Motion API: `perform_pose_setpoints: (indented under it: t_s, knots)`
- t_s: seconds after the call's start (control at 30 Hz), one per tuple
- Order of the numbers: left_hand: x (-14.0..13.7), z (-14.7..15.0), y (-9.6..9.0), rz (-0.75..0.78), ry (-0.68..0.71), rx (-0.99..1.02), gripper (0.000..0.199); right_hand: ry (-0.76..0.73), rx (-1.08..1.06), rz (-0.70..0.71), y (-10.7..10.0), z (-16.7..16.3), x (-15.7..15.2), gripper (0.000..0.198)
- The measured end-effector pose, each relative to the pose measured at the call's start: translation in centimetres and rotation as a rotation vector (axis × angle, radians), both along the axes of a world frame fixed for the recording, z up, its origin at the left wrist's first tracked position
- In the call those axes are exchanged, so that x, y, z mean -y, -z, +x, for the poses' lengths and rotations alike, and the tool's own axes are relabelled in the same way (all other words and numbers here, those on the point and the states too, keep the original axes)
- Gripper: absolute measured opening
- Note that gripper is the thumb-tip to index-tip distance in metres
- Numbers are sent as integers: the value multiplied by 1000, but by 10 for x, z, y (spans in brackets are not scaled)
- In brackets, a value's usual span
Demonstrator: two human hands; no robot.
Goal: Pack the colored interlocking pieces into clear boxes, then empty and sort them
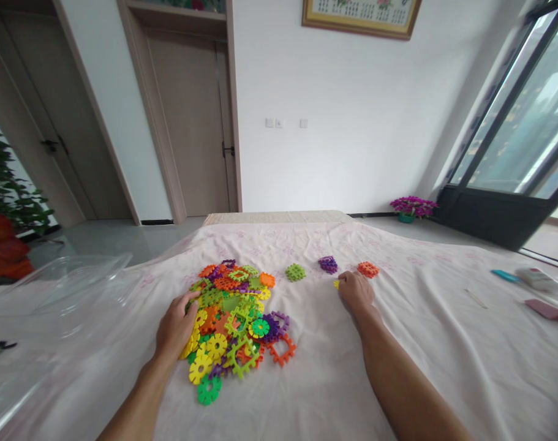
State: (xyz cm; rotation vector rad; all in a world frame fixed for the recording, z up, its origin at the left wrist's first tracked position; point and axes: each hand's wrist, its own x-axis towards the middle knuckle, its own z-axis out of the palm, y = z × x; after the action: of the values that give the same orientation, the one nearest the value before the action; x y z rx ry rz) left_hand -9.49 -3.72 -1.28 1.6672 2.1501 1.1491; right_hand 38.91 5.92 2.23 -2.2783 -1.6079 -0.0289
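A heap of colourful plastic interlocking pieces (pixel 233 303), flower-shaped discs and notched squares, lies on the cloth. At its left edge rests my left hand (pixel 175 324), thumb and forefinger apart and touching the pieces; its other fingers are partly hidden. To the right, my right hand (pixel 358 293) is closed with its fingertips down on a small yellow piece (pixel 336 284), mostly covered by the fingers. Around that hand sit a purple stack of pieces (pixel 328 264) and an orange-red stack (pixel 368 269). A green stack (pixel 296 272) stands between them and the heap.
A pale floral cloth (pixel 315 373) covers the table with some folds. Clear plastic containers (pixel 53 294) stand at the left. On the right are a blue item (pixel 505 275), a white object (pixel 538 279), a pink item (pixel 549 310) and a thin stick (pixel 476 298).
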Motion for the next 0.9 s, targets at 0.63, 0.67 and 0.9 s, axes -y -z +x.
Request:
perform_pose_setpoints:
  t_s: [0.63,0.67,0.9]
  knots:
    - [0,1,0,1,0,-6,41,-1097,-68,259,-3,-127,30,42]
    - [0,1,0,4,1,-6,41,-1108,-52,251,-2,-132,30,43]
    - [1,3,-6,-9,-20,-15,41,-1052,29,184,8,-149,19,46]
